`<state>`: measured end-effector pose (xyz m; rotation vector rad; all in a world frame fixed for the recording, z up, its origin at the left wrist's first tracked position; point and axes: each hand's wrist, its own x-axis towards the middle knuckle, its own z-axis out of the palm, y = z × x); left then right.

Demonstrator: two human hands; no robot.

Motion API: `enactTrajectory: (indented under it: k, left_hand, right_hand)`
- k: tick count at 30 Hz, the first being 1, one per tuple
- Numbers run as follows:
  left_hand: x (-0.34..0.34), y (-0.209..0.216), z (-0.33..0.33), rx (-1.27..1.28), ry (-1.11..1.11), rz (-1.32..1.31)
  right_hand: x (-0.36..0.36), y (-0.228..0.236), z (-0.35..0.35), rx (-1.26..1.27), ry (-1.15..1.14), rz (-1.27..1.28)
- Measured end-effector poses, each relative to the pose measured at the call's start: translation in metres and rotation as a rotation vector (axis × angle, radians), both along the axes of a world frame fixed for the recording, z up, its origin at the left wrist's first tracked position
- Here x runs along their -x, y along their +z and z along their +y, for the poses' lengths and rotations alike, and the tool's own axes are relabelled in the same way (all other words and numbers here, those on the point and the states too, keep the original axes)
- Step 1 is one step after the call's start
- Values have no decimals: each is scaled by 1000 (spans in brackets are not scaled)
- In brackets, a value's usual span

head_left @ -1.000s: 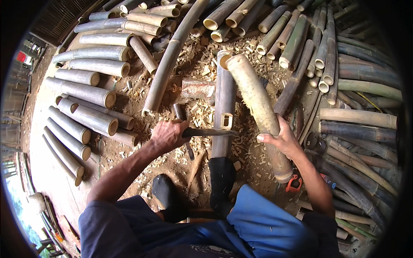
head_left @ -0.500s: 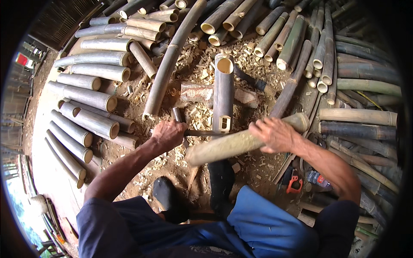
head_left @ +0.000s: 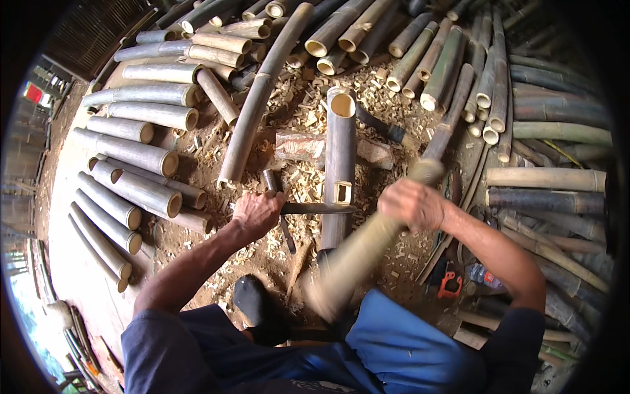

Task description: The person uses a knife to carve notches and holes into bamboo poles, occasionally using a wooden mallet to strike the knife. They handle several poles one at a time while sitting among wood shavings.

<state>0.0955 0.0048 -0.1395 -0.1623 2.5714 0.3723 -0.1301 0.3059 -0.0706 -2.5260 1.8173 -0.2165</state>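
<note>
Left hand (head_left: 259,214), fingers wrapped round a blade (head_left: 318,208) crossing 1 bamboo tube (head_left: 340,151) beside its hole (head_left: 342,192); right hand (head_left: 412,205), fingers clenched round 1 blurred bamboo club (head_left: 354,264).

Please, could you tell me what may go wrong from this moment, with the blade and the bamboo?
The thick bamboo piece in the right hand could hit the left hand, which holds the long blade. The blade lies across the bamboo tube, just below its rectangular hole, so a hard blow might split the wall there. The round tube crosses over a reddish log and may roll.
</note>
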Motion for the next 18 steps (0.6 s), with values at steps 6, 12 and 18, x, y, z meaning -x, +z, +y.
enactTrajectory:
  k: [6,12,18]
  left_hand:
    - [-13,0,-1,107,-85,181]
    - [-8,-13,-2,99,-34,76]
    - [-5,-15,1,108,-84,168]
  right_hand:
    - [-48,21,-7,-119,41,25]
    - [-21,2,-12,-381,-282,231]
    - [-28,-13,-9,150,105,-23]
